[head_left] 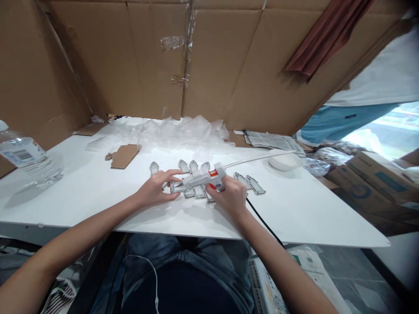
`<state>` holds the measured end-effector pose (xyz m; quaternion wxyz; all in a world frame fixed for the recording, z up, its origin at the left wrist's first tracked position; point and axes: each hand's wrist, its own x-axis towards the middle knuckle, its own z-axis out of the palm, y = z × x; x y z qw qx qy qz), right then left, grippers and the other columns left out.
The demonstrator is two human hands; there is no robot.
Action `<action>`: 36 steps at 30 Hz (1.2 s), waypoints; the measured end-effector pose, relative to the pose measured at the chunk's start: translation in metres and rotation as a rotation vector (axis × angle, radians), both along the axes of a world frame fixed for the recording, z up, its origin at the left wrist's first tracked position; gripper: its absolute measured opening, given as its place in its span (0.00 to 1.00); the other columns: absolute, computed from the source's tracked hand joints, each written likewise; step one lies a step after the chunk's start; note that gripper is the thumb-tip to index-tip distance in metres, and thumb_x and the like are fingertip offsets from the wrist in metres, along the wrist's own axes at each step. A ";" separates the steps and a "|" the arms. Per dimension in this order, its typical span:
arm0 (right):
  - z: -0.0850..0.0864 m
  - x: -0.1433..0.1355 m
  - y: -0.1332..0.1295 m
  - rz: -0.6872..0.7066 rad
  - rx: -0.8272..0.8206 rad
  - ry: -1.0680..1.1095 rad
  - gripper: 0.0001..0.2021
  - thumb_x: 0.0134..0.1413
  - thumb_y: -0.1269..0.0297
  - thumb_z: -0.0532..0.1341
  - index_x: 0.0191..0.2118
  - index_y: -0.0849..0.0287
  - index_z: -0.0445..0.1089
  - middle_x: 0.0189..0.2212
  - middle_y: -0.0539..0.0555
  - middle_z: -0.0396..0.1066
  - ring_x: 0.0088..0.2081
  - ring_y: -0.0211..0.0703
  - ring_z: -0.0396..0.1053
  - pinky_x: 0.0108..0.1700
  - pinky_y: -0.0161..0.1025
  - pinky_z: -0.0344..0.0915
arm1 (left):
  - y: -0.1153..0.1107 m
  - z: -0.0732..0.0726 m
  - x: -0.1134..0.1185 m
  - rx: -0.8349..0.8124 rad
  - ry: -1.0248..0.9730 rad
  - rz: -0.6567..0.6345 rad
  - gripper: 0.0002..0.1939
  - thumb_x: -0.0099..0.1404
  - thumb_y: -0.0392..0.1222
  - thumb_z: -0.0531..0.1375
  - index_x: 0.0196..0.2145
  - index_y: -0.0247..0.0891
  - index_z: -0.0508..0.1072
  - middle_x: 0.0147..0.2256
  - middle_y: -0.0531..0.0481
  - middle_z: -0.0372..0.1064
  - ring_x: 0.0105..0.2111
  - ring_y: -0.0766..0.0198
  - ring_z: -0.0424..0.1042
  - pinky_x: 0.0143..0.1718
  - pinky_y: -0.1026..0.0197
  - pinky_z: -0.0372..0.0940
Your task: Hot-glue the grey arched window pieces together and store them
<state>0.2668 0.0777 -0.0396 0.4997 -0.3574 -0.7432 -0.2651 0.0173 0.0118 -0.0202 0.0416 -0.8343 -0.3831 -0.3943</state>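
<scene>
My right hand (234,194) is wrapped round the handle of a white hot glue gun (199,179) with an orange-red trigger. A glue stick (255,158) sticks out of its back, and a black cord (265,223) runs down from the handle. The gun's nozzle points left, between the finger and thumb of my left hand (153,189). Those fingers pinch a small grey-white piece (172,188), partly hidden, right at the nozzle tip. Several flat grey-edged pieces with pointed ends (194,166) lie under and around the gun. Two more such pieces (255,185) lie right of my right hand.
Crumpled clear plastic (196,131) lies along the back, against a cardboard wall (216,56). A torn cardboard scrap (125,156) and a water bottle (29,152) are on the left. A white bowl (285,160) and newspaper (271,140) are on the right, near cardboard boxes (376,179).
</scene>
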 end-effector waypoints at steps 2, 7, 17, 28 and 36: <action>-0.001 0.000 0.000 0.014 -0.013 0.002 0.15 0.46 0.56 0.59 0.19 0.62 0.59 0.15 0.49 0.56 0.19 0.33 0.55 0.24 0.32 0.48 | -0.001 0.000 0.001 -0.001 -0.004 -0.003 0.27 0.55 0.40 0.62 0.53 0.41 0.60 0.39 0.51 0.73 0.27 0.71 0.66 0.34 0.66 0.64; -0.001 0.000 0.000 0.045 -0.025 0.005 0.16 0.46 0.56 0.59 0.19 0.61 0.57 0.15 0.49 0.56 0.19 0.32 0.56 0.25 0.32 0.48 | -0.003 0.001 0.003 -0.013 -0.007 0.004 0.26 0.56 0.40 0.61 0.52 0.40 0.61 0.38 0.50 0.73 0.25 0.72 0.64 0.33 0.66 0.64; -0.002 0.003 0.002 0.098 -0.009 -0.025 0.16 0.47 0.57 0.59 0.19 0.61 0.55 0.15 0.49 0.55 0.19 0.32 0.54 0.25 0.32 0.47 | -0.003 0.002 0.004 -0.007 -0.032 -0.020 0.28 0.55 0.38 0.63 0.52 0.39 0.60 0.39 0.51 0.74 0.27 0.71 0.66 0.32 0.66 0.65; -0.003 0.004 0.004 0.117 -0.025 -0.044 0.17 0.49 0.57 0.58 0.20 0.60 0.54 0.15 0.48 0.54 0.19 0.32 0.52 0.24 0.32 0.48 | -0.004 0.001 0.005 -0.019 -0.034 -0.023 0.28 0.55 0.38 0.63 0.53 0.39 0.60 0.39 0.50 0.74 0.32 0.68 0.72 0.33 0.66 0.65; -0.002 0.001 0.003 0.088 -0.002 -0.023 0.17 0.47 0.56 0.59 0.19 0.60 0.54 0.15 0.48 0.54 0.19 0.32 0.52 0.24 0.33 0.48 | -0.004 0.002 0.004 -0.076 -0.040 -0.005 0.29 0.55 0.37 0.62 0.53 0.41 0.59 0.38 0.53 0.74 0.34 0.68 0.72 0.35 0.67 0.65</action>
